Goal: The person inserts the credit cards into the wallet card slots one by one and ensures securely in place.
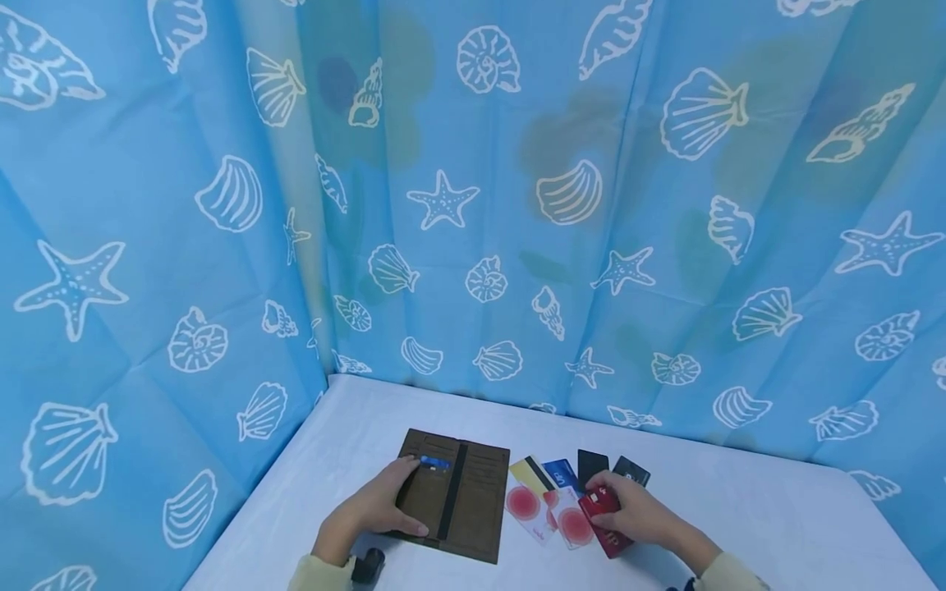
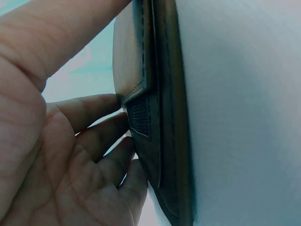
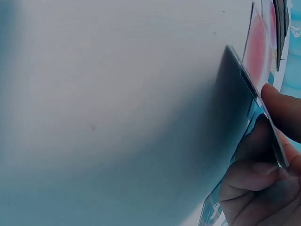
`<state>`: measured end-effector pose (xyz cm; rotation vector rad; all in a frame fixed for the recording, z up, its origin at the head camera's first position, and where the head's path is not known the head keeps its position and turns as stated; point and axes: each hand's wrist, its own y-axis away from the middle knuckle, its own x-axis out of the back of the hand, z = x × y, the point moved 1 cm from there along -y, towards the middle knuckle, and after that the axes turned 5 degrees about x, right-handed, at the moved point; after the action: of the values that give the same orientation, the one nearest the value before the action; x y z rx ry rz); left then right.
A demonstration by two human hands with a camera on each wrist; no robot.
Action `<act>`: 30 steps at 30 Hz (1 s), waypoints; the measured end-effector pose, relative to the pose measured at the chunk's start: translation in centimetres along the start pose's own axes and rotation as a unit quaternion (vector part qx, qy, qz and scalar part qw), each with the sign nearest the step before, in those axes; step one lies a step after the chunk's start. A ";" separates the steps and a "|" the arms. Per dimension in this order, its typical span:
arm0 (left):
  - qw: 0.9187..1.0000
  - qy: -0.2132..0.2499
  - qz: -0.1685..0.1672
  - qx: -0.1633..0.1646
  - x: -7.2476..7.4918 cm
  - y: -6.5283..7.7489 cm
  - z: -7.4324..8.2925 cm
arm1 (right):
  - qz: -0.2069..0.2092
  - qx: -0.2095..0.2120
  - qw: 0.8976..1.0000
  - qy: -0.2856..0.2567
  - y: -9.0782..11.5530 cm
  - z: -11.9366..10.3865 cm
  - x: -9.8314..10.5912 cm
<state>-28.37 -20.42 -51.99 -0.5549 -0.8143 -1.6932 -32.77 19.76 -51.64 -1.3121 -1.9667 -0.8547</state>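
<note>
A brown wallet [image 1: 476, 501] lies unfolded on the white table, a black band down its middle. My left hand [image 1: 380, 497] holds its left half, fingers along the edge and thumb over the lower part. In the left wrist view, bent fingertips [image 2: 123, 113] press against the wallet's side [image 2: 160, 94]. A blue card [image 1: 434, 463] shows in an upper left slot. My right hand [image 1: 636, 509] pinches a red card [image 1: 602, 509] between thumb and fingers. Seen from the right wrist, this card [image 3: 249, 80] is tilted, one edge raised over the table.
Beside the red card lie a yellow card with a black stripe [image 1: 530, 474], a blue card [image 1: 562, 473], a black card [image 1: 591, 463], a dark card [image 1: 632, 469] and two white cards with pink circles [image 1: 525, 505]. Blue shell-patterned curtains [image 1: 488, 205] stand behind and left of the table [image 1: 362, 402].
</note>
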 end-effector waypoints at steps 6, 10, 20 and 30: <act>1.000 0.003 0.000 -0.001 0.2 0.1 0.1 | 0.002 -0.003 1.000 -0.004 -0.4 -0.2 0.5; 1.000 0.004 -0.001 -0.001 0.1 0.0 0.0 | 0.001 -0.003 1.000 -0.002 -0.8 -0.3 0.8; 1.000 0.005 -0.001 -0.008 0.0 -0.2 -0.1 | 0.010 0.016 1.000 -0.004 -1.6 -1.4 1.5; 1.000 0.004 -0.005 -0.003 0.1 -0.2 -0.3 | 0.016 0.042 0.998 -0.041 -2.9 -3.1 1.5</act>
<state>-28.60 -20.69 -52.22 -0.5478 -0.8076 -1.7059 -35.49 17.23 -49.12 -1.3451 -2.0152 -0.7044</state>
